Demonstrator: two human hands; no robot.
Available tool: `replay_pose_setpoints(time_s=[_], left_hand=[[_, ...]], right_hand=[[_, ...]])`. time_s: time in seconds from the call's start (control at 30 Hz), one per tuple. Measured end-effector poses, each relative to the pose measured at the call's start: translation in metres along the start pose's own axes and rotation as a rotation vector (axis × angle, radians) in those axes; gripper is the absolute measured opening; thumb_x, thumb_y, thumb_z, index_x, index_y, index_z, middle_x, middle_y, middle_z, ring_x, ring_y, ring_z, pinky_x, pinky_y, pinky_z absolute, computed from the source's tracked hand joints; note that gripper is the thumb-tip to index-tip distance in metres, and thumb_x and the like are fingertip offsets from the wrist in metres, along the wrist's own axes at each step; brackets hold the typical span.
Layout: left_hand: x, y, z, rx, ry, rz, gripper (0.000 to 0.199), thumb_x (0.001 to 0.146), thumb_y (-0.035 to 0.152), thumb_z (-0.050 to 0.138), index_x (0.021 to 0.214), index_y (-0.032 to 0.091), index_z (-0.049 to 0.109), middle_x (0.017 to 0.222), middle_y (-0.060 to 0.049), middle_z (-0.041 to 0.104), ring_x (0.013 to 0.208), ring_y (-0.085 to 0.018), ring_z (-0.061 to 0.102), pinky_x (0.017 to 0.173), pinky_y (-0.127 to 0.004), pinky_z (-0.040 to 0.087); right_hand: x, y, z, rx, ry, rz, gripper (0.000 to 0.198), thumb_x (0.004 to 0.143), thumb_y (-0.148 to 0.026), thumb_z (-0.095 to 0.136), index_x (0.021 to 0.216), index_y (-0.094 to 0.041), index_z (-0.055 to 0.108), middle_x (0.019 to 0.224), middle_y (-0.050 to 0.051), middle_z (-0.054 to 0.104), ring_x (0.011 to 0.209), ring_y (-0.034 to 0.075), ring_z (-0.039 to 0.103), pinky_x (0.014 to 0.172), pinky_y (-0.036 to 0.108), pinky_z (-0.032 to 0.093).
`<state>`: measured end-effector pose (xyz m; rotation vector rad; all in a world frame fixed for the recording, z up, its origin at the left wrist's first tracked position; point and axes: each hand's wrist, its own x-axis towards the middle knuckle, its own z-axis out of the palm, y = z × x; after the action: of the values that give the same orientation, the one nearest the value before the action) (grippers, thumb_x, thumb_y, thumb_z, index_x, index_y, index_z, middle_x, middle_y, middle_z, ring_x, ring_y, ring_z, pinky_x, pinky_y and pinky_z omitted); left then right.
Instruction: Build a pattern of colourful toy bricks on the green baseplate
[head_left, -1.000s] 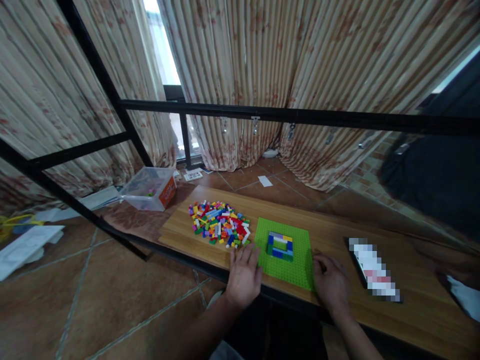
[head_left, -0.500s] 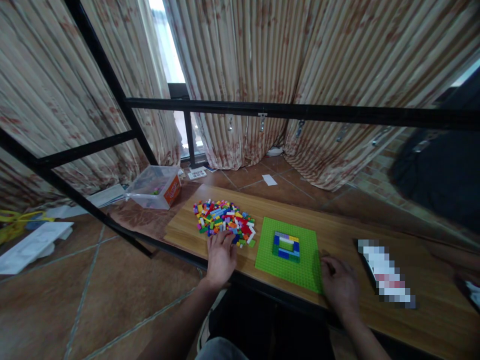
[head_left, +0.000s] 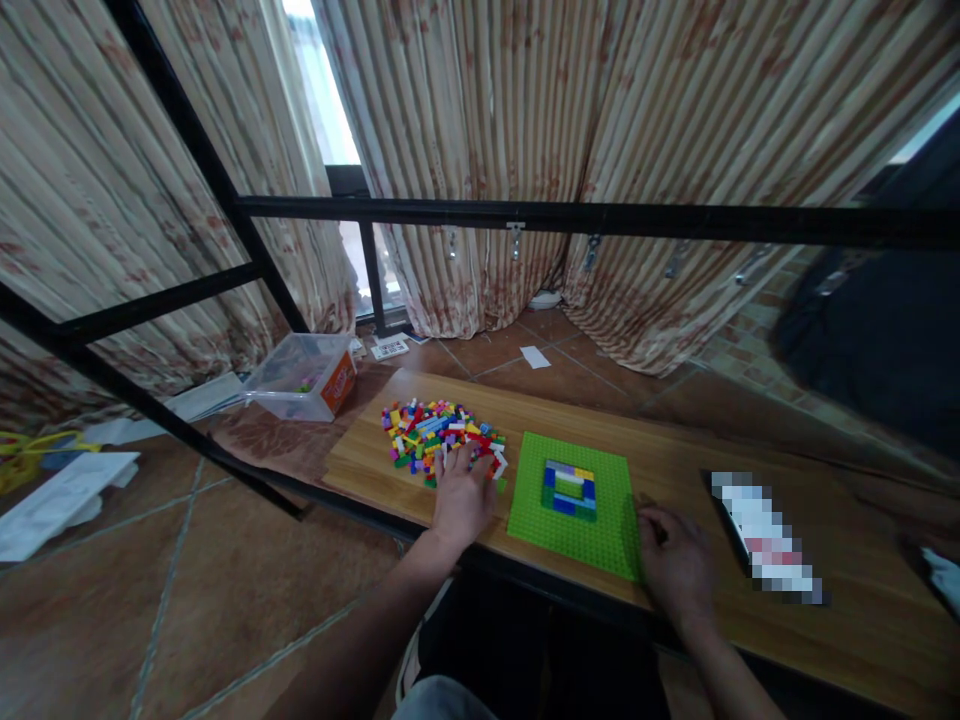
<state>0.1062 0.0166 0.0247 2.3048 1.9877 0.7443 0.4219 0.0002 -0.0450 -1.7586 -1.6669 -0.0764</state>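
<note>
A heap of small coloured toy bricks (head_left: 420, 435) lies on the wooden table. My left hand (head_left: 463, 495) reaches onto the near right side of the heap, palm down with its fingers spread among the bricks. Right of the heap lies a green baseplate (head_left: 611, 540). On it stands a square ring of bricks (head_left: 592, 495) in blue, green, yellow, white and grey-lilac around an open middle. My right hand (head_left: 679, 565) rests at the plate's right edge, its fingers curled and the thumb close to them. Whatever those fingers may hold is hidden.
A clear plastic box (head_left: 304, 375) with an orange label stands left of the heap. A phone-like item (head_left: 769, 540), blurred out, lies on the table (head_left: 682, 460) at the right. A black metal rail (head_left: 450, 211) crosses beyond the table, before curtains. A dark-clothed person (head_left: 877, 310) is at the right.
My left hand has moved to the right across the near side of the brick heap, and its fingers are more spread. My right hand stays beside the baseplate. The view has shifted slightly.
</note>
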Motion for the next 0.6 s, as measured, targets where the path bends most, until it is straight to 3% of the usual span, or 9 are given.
replay_pose_setpoints(time_s=[0.27, 0.43, 0.6], left_hand=[[0.042, 0.008, 0.01, 0.144, -0.177, 0.117, 0.033, 0.079, 0.016, 0.055, 0.109, 0.02, 0.067, 0.141, -0.014, 0.046, 0.13, -0.035, 0.038, 0.104, -0.064, 0.027], [0.049, 0.005, 0.012, 0.192, -0.182, 0.224, 0.024, 0.079, 0.013, 0.053, 0.096, 0.02, 0.07, 0.137, -0.014, 0.05, 0.13, -0.034, 0.038, 0.107, -0.067, 0.023], [0.054, 0.005, 0.013, 0.182, -0.188, 0.291, 0.025, 0.081, 0.009, 0.05, 0.095, 0.02, 0.068, 0.134, -0.013, 0.052, 0.129, -0.032, 0.04, 0.108, -0.066, 0.023]], right_hand=[[0.001, -0.002, 0.001, 0.025, 0.012, 0.005, 0.028, 0.085, -0.035, 0.043, 0.083, -0.019, 0.066, 0.089, 0.011, 0.067, 0.085, 0.026, 0.057, 0.081, 0.04, 0.044], [0.002, -0.007, 0.0, 0.036, 0.024, 0.053, 0.025, 0.084, -0.032, 0.044, 0.082, -0.019, 0.066, 0.088, 0.011, 0.067, 0.085, 0.025, 0.055, 0.081, 0.038, 0.044], [0.003, -0.009, 0.0, 0.056, 0.009, 0.068, 0.023, 0.083, -0.03, 0.045, 0.081, -0.02, 0.065, 0.09, 0.01, 0.067, 0.086, 0.024, 0.055, 0.08, 0.037, 0.043]])
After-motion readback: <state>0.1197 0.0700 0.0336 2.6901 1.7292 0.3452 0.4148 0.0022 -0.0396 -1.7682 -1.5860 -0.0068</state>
